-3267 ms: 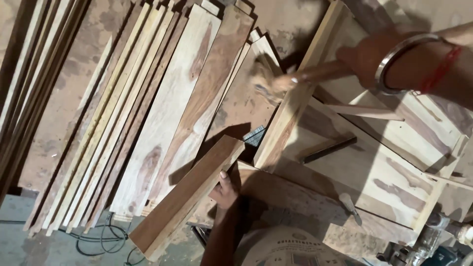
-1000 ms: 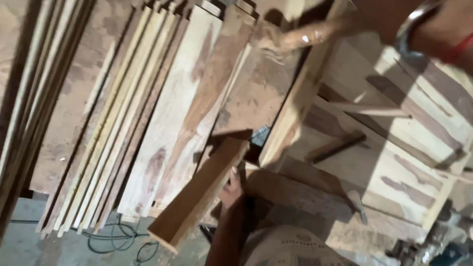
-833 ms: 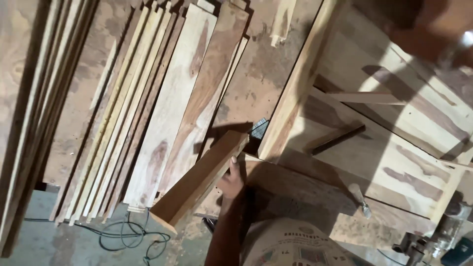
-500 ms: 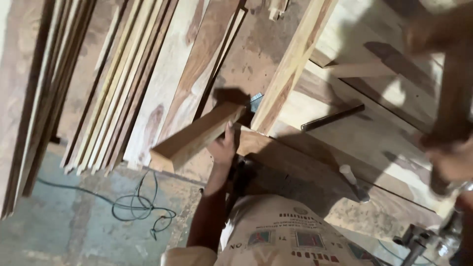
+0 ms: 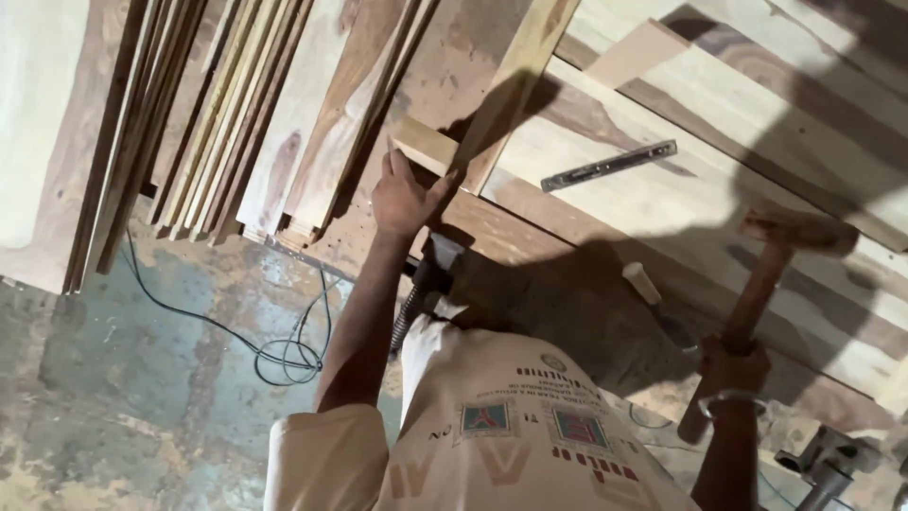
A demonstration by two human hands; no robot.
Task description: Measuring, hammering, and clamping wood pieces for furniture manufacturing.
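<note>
While gripping a rough wooden mallet (image 5: 768, 274) in the right hand (image 5: 733, 369), pressing the left hand (image 5: 402, 197) around a pale squared block (image 5: 426, 147) at the grainy plank desk (image 5: 662, 208) edge.

The planks (image 5: 284, 104) leaning at ten o'clock run pale cream streaked with reddish-brown grain (one shows a dark knot). The hammer (image 5: 766, 284) at four o'clock is dull brown. A black cable (image 5: 284, 350) loops at eight o'clock over grey-green mottled floor (image 5: 113, 397). The ruler (image 5: 608, 165) is grey steel.
</note>
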